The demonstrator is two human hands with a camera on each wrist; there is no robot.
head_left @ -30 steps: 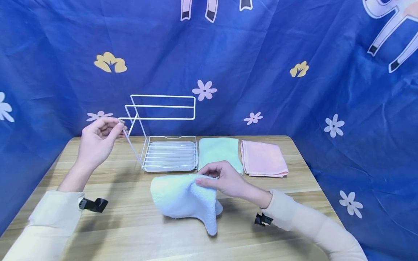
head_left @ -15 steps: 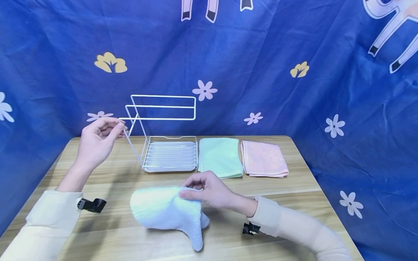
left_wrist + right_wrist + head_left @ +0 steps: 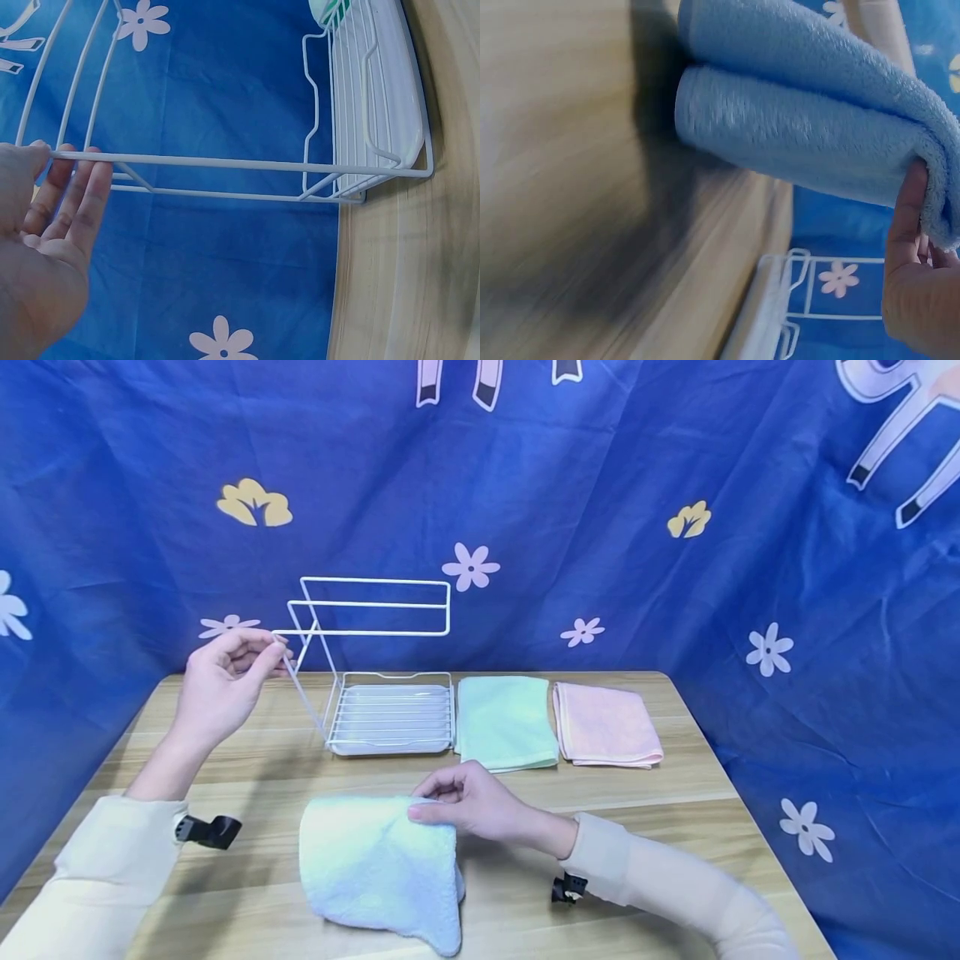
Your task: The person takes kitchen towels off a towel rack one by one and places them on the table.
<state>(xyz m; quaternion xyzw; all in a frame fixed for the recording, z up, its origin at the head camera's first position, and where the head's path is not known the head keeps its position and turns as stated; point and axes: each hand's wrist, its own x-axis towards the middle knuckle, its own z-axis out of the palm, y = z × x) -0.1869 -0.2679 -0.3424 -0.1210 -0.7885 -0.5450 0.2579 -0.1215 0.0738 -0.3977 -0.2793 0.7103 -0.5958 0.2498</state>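
A white wire rack (image 3: 375,632) with a slatted base over a tray (image 3: 390,720) stands at the back left of the table. My left hand (image 3: 228,685) pinches the rack's upper left corner between thumb and fingers; in the left wrist view the fingers (image 3: 91,199) lie behind the wire. In front of the rack, a light blue towel (image 3: 378,868) hangs folded over from my right hand (image 3: 480,802), which pinches its upper right corner. The right wrist view shows the towel (image 3: 802,127) doubled, with its lower edges close over the wooden table.
A folded mint green towel (image 3: 504,722) lies right of the rack's tray, and a folded pink towel (image 3: 607,725) lies beside it. A blue patterned curtain (image 3: 525,468) hangs behind and along the sides of the wooden table (image 3: 637,827).
My right hand has carried the blue towel leftward and toward the front of the table, and the towel hangs wider. The mint towel is now uncovered. My left hand keeps its place on the rack.
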